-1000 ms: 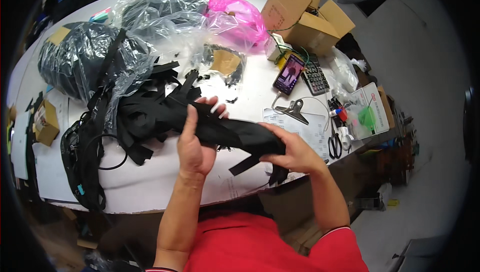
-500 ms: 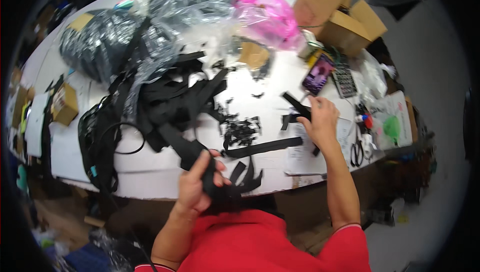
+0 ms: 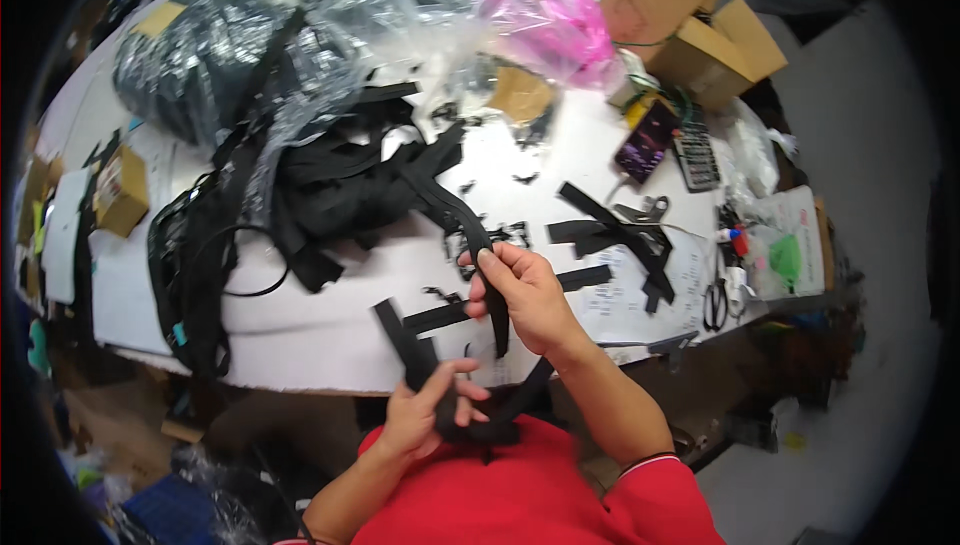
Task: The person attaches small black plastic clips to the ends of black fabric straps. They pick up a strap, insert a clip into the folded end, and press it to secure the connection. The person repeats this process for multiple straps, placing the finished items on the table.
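My left hand (image 3: 425, 410), close to my body at the table's front edge, is closed around a bundle of black fabric strips (image 3: 398, 337). My right hand (image 3: 525, 297) pinches another black strip (image 3: 466, 217) between thumb and fingers. This strip runs from the tangled pile of black strips (image 3: 340, 190) at the left and hangs down past my fingers. Behind my right hand lie small black scraps (image 3: 510, 235). A few cut black strips (image 3: 610, 230) lie crossed on the right, partly over a printed paper sheet (image 3: 610, 290), beside metal scissors (image 3: 645, 211).
Clear plastic bags (image 3: 240, 65) and a pink bag (image 3: 550, 15) fill the back, with open cardboard boxes (image 3: 715, 50) at the far right. A phone (image 3: 648, 143), a calculator (image 3: 697, 157) and black-handled scissors (image 3: 715, 305) lie on the right. A small box (image 3: 122, 192) stands at left.
My right hand has left the cut strips on the right and moved left to a strip from the pile. My left hand has come down toward my body. The metal scissors now show.
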{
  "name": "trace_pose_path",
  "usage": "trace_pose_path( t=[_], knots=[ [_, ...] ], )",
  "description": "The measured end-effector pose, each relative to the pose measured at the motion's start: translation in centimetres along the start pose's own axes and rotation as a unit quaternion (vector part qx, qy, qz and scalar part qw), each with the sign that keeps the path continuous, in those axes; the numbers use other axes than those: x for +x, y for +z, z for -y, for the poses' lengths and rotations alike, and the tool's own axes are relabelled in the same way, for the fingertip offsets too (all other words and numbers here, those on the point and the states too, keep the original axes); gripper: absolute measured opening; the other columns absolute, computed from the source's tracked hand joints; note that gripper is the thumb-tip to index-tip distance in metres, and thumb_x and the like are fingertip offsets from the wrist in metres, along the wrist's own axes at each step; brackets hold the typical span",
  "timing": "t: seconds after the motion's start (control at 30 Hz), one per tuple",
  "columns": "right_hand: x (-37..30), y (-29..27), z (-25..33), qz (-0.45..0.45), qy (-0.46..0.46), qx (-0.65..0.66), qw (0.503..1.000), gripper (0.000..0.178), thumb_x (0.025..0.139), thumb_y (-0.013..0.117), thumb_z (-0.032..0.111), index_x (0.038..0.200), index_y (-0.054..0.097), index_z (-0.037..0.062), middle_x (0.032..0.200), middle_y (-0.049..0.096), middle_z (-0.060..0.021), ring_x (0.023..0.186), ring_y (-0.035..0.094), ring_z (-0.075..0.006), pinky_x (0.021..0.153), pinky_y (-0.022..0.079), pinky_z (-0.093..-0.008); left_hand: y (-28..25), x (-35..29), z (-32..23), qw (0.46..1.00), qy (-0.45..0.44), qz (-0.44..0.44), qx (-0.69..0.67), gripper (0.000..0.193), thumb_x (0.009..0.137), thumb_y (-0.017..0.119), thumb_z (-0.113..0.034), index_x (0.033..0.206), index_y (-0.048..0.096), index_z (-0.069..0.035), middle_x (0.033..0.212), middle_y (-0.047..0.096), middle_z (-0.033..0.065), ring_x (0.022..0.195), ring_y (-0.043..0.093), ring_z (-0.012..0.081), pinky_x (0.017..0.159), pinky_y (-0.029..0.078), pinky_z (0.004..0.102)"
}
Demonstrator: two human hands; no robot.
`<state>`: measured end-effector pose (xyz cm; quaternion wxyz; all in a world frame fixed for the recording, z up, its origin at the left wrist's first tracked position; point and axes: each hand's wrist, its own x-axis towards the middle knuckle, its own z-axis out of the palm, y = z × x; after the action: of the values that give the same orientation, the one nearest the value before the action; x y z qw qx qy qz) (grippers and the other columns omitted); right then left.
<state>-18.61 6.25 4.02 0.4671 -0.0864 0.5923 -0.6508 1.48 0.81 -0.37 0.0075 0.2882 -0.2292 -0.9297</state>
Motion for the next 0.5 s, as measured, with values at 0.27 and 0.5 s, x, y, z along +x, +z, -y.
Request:
trace_pose_path(
  t=[0.27, 0.5],
  knots=[
    [-10.2, -1.7, -3.4, 0.114, 0.138, -0.095, 0.979, 0.021, 0.107, 0.048, 0.022, 0.107, 0.059, 0.0043, 0.070, 0.061, 0.0005, 0.049, 0.051, -0.0047, 0.048, 0.042, -0.0195, 0.7, 3.9, 0.7, 0.979, 0.079, 0.084, -0.168, 0.044, 0.103, 0.057, -0.040, 0.125, 0.058, -0.002, 0.086, 0.059, 0.0037, 0.060, 0.046, 0.0090, 0.058, 0.047, 0.0274],
    [-15.7, -3.2, -6.7, 0.004, -0.203, -0.550, 0.810, 0.034, 0.083, 0.080, 0.027, 0.106, 0.067, 0.0058, 0.082, 0.069, -0.0084, 0.069, 0.065, -0.0258, 0.063, 0.052, -0.0346, 1.6, 4.0, 0.5, 0.999, 0.047, 0.013, -0.022, 0.021, 0.098, 0.066, -0.009, 0.117, 0.059, -0.005, 0.088, 0.066, 0.0071, 0.071, 0.062, 0.0120, 0.061, 0.052, 0.0258]
  ],
)
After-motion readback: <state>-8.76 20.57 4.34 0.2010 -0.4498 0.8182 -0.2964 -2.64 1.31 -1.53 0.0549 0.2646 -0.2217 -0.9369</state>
